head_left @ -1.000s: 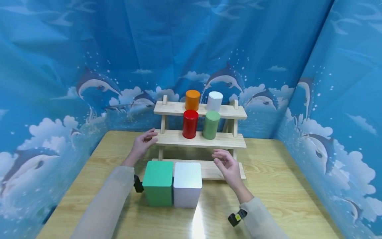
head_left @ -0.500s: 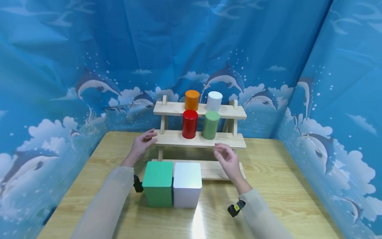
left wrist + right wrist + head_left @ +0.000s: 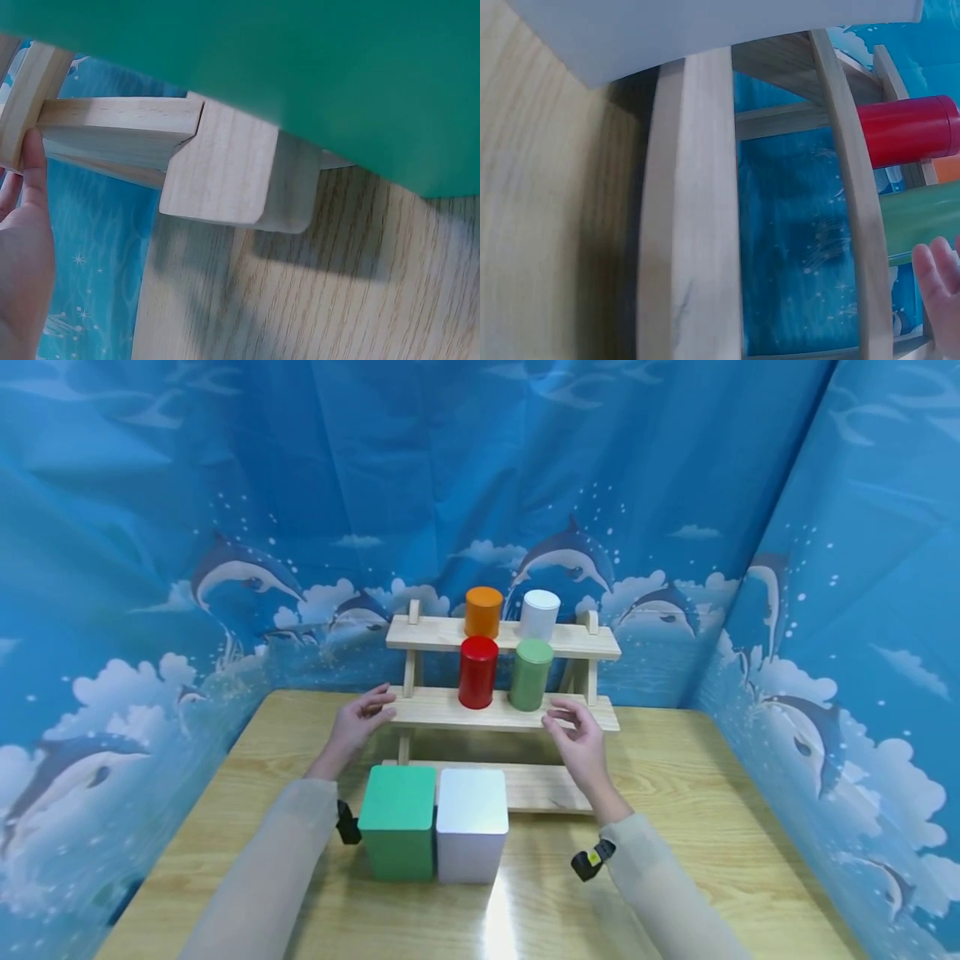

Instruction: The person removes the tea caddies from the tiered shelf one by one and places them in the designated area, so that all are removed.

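A three-tier wooden display stand (image 3: 570, 716) stands at the back of the table. My left hand (image 3: 356, 727) holds the left end of its middle shelf. In the left wrist view, the thumb (image 3: 34, 169) lies against the shelf's edge and the other fingers are partly hidden behind it. Near the middle shelf's right part, my right hand (image 3: 581, 739) is beside the green cylindrical canister (image 3: 531, 675), fingers loosely bent and nothing held. In the right wrist view its fingers (image 3: 930, 274) come close to the canister (image 3: 922, 217); contact cannot be made out. A red canister (image 3: 477, 673) stands left of the green one.
Orange (image 3: 483, 612) and white (image 3: 538, 615) canisters stand on the top shelf. A green box (image 3: 398, 822) and a white box (image 3: 471, 825) sit side by side before the stand, partly hiding the bottom shelf. Blue dolphin-print curtains (image 3: 300, 485) surround the wooden table (image 3: 690, 810).
My right hand has moved up and slightly right, from below the middle shelf to beside the green canister. The left hand, canisters and boxes have stayed in place.
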The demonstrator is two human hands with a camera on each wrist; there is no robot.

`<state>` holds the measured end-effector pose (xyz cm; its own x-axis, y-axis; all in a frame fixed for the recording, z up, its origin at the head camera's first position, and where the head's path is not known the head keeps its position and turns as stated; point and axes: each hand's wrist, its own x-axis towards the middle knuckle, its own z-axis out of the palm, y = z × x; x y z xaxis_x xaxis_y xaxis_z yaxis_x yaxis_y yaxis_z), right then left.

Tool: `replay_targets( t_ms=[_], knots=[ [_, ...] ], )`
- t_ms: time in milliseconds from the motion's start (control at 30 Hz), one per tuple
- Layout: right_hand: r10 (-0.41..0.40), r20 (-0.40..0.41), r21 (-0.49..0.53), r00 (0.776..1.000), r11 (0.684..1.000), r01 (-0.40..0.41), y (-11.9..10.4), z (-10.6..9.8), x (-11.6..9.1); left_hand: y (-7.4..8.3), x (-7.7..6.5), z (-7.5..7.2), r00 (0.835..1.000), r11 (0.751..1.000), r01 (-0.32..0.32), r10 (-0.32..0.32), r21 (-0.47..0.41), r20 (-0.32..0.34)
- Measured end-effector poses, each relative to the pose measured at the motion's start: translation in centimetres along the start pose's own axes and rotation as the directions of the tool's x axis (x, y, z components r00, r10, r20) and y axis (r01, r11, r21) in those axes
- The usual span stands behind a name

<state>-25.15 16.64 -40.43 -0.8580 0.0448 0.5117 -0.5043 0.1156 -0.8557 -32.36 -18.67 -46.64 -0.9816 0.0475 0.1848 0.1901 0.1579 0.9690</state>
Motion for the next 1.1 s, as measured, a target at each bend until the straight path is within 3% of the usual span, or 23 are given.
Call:
replay_targets(
  t_ms=[433, 667, 933, 1100],
  knots=[
    [0.032, -0.045, -0.071, 0.998, 0.997, -0.035, -0.5, 0.2, 1.9, 0.0, 0.0, 0.1, 1.000, 1.000, 0.002, -0.002, -0.026, 0.000],
    [0.035, -0.036, -0.107, 0.999, 0.994, -0.038, -1.1, 0.5, 2.8, 0.1, 0.1, -0.1, 1.000, 0.998, 0.003, -0.002, -0.066, 0.017],
    [0.021, -0.015, -0.157, 1.000, 0.987, -0.023, -1.9, 1.1, 3.9, 0.2, -0.1, 0.0, 0.999, 0.998, 0.044, -0.043, -0.043, 0.007],
    [0.039, -0.033, -0.199, 0.999, 0.979, -0.045, -2.3, 1.4, 4.1, 0.2, -0.1, 0.1, 1.000, 0.998, 0.029, -0.028, -0.057, 0.012]
  ],
)
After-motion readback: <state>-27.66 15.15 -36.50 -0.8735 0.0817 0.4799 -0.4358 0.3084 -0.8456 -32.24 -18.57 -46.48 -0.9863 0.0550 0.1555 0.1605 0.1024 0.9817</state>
